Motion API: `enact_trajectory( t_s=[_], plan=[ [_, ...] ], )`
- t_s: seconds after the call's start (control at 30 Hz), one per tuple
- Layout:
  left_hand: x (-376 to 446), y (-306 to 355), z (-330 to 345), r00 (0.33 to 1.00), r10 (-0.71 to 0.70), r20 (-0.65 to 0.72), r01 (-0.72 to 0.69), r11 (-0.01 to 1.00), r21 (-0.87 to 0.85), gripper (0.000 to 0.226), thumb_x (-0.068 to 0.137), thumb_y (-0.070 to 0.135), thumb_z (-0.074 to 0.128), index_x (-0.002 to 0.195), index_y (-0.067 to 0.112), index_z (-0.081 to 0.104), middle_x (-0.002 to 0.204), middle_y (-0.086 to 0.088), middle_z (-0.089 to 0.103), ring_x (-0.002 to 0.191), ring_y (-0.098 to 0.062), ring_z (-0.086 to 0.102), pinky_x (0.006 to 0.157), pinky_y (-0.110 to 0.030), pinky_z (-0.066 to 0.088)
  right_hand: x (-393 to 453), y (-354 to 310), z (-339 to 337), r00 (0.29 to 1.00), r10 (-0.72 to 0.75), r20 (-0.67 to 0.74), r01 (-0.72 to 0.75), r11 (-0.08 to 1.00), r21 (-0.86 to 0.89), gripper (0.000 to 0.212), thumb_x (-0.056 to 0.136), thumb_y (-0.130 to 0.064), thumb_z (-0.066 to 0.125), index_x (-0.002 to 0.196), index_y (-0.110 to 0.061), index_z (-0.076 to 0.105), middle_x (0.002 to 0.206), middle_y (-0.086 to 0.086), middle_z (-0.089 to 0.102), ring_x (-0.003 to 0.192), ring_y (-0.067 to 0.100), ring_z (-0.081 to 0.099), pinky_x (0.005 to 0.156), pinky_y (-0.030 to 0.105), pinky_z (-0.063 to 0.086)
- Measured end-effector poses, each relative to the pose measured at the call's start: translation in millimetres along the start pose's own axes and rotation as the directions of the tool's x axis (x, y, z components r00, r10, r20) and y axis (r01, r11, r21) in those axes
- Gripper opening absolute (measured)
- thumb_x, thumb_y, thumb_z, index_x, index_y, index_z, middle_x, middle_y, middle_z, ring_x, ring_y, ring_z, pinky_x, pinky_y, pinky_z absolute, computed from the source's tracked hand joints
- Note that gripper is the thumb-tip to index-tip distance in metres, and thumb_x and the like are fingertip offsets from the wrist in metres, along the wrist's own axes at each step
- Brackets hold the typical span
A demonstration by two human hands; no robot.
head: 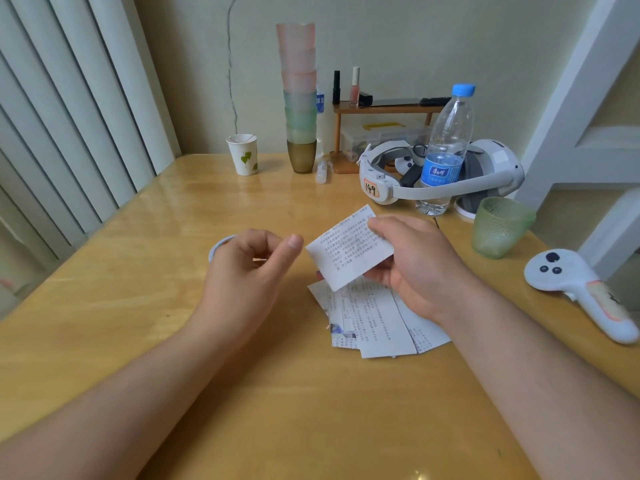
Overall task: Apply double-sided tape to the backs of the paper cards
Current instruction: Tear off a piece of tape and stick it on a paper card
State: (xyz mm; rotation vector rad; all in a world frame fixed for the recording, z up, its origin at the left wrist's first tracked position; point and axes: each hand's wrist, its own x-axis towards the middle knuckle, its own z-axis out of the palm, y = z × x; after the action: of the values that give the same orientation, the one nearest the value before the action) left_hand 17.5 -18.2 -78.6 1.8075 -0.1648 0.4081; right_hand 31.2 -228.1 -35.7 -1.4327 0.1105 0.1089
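Observation:
My right hand (412, 261) holds a small printed paper card (348, 252) above the wooden table (173, 216), thumb on its upper right edge and fingers under it. My left hand (252, 261) hovers just left of the card with its fingers curled and the thumb tip near the card's left corner; I cannot tell whether it pinches anything. A roll of tape (220, 245) lies on the table behind the left hand, mostly hidden. Several more printed cards (377, 320) lie in a loose pile below the held card.
A green glass cup (500, 226) and a white controller (581, 289) sit at the right. Behind stand a water bottle (446, 150), a white headset (440, 174), a tall stack of cups (299, 95), a paper cup (243, 154) and a small wooden shelf (381, 109).

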Motion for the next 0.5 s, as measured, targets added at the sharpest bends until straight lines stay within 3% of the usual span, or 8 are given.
enact_trajectory(
  t_s=[0.07, 0.13, 0.23, 0.3, 0.4, 0.5],
  plan=[
    [0.8, 0.0, -2.0, 0.998, -0.043, 0.040, 0.045, 0.998, -0.044, 0.052, 0.104, 0.056, 0.051, 0.075, 0.018, 0.072, 0.077, -0.007, 0.066, 0.076, -0.016, 0.056, 0.080, -0.042, 0.047, -2.8, -0.2, 0.1, 0.998, -0.038, 0.045, 0.042, 0.994, -0.102, 0.022, 0.106, -0.018, 0.055, 0.094, -0.014, 0.073, 0.091, 0.007, 0.080, 0.089, 0.021, 0.072, 0.081, 0.041, 0.057],
    [0.2, 2.4, -0.2, 0.993, -0.081, 0.085, 0.095, 0.979, -0.180, 0.047, 0.107, 0.052, 0.048, 0.088, 0.021, 0.078, 0.084, -0.008, 0.065, 0.083, -0.016, 0.059, 0.083, -0.038, 0.050, -5.5, 1.2, 0.9, 0.991, -0.069, 0.114, 0.091, 0.976, -0.196, 0.029, 0.106, -0.019, 0.054, 0.087, -0.010, 0.074, 0.088, 0.006, 0.079, 0.084, 0.018, 0.070, 0.077, 0.040, 0.055],
    [-1.4, 7.8, 5.1, 0.970, -0.149, 0.190, 0.208, 0.916, -0.343, 0.034, 0.100, 0.051, 0.061, 0.115, 0.024, 0.076, 0.096, -0.002, 0.068, 0.092, -0.016, 0.064, 0.087, -0.038, 0.053, -6.9, 3.7, 3.1, 0.984, -0.094, 0.151, 0.129, 0.963, -0.238, 0.030, 0.106, -0.020, 0.054, 0.086, -0.007, 0.073, 0.083, 0.004, 0.075, 0.075, 0.014, 0.065, 0.068, 0.033, 0.051],
    [-1.7, 6.6, 8.4, 0.941, -0.214, 0.261, 0.306, 0.869, -0.389, 0.043, 0.091, 0.048, 0.076, 0.126, 0.023, 0.071, 0.112, -0.009, 0.071, 0.097, -0.022, 0.064, 0.093, -0.044, 0.057, -6.2, 3.4, 4.2, 0.988, -0.099, 0.118, 0.118, 0.977, -0.175, 0.026, 0.106, -0.022, 0.056, 0.089, -0.013, 0.075, 0.080, 0.004, 0.075, 0.069, 0.015, 0.064, 0.061, 0.030, 0.050],
    [-2.8, 6.2, 11.1, 0.904, -0.218, 0.368, 0.370, 0.830, -0.416, 0.055, 0.083, 0.025, 0.082, 0.134, 0.016, 0.063, 0.118, -0.008, 0.075, 0.099, -0.021, 0.071, 0.091, -0.036, 0.058, -4.7, 2.8, 3.4, 0.991, -0.082, 0.101, 0.089, 0.994, -0.061, 0.024, 0.106, -0.023, 0.056, 0.095, -0.015, 0.076, 0.084, 0.009, 0.076, 0.064, 0.021, 0.061, 0.055, 0.029, 0.045],
    [-2.8, 8.7, 12.1, 0.901, -0.226, 0.370, 0.373, 0.840, -0.395, 0.044, 0.087, 0.005, 0.079, 0.129, 0.009, 0.066, 0.119, -0.009, 0.078, 0.103, -0.019, 0.074, 0.086, -0.031, 0.056, -0.7, 4.7, 0.6, 0.992, -0.062, 0.105, 0.072, 0.993, -0.093, 0.022, 0.106, -0.026, 0.056, 0.106, -0.015, 0.075, 0.090, 0.008, 0.078, 0.065, 0.021, 0.059, 0.057, 0.030, 0.043]
  ],
)
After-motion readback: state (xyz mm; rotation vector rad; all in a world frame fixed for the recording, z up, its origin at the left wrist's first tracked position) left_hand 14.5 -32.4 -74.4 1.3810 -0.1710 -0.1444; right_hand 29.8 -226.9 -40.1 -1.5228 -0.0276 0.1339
